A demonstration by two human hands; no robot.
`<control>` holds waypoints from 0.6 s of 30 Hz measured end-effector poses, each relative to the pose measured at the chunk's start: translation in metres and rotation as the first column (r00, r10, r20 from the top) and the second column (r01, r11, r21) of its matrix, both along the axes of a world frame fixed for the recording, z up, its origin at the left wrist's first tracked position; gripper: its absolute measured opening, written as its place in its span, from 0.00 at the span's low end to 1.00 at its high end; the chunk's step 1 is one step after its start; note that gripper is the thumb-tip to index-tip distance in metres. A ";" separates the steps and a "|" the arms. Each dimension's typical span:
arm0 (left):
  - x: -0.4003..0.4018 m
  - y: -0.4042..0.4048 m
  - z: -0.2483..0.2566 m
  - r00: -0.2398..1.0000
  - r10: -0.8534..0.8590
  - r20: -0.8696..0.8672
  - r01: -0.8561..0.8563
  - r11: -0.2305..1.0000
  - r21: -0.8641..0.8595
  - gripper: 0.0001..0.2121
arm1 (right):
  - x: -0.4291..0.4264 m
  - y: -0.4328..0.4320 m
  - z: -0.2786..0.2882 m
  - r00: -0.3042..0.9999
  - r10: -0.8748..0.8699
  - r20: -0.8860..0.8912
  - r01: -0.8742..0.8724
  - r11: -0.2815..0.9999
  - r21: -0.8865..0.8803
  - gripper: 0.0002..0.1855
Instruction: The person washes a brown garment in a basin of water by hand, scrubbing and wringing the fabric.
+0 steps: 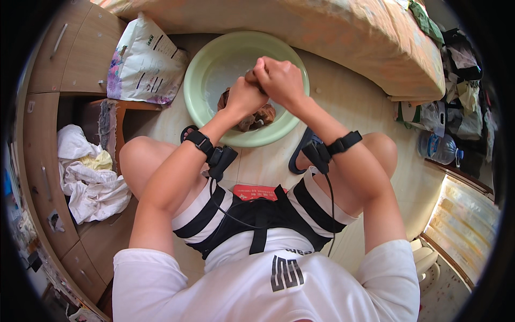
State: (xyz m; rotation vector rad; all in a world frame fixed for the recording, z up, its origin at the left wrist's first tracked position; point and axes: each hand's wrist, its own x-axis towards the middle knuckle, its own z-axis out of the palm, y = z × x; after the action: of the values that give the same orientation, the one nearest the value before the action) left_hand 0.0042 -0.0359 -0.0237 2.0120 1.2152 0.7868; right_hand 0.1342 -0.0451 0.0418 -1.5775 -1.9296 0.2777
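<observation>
Over a pale green plastic basin (196, 120) on the floor, both my hands grip one brown cloth (226, 98). My left hand (245, 98) is closed into a fist around it. Pressed against that fist, just above and to the right, my right hand (281, 79) is clenched on the same cloth. A bit of brown fabric shows between the fists. More of it hangs bunched below my wrists, with a small white spot near its lower edge. Cloudy water (225, 64) with some suds lies in the basin. My palms are hidden.
A white printed bag (145, 64) stands left of the basin, beside a wooden cabinet (90, 44). White cloths (94, 177) fill an open shelf. A bed with a patterned cover (362, 44) borders the far side. At right lies a large plastic water bottle (438, 148).
</observation>
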 end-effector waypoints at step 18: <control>-0.002 -0.005 0.020 0.897 0.035 0.441 0.253 0.778 -0.575 0.16 | 0.020 0.012 0.002 0.968 0.211 -0.137 -0.236 0.951 -0.201 0.19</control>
State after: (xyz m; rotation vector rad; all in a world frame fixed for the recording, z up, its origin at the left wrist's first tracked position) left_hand 0.0017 -0.0408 -0.0039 1.2595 0.9164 0.6139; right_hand 0.1540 -0.0330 0.0435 -1.4383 -2.0445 0.6788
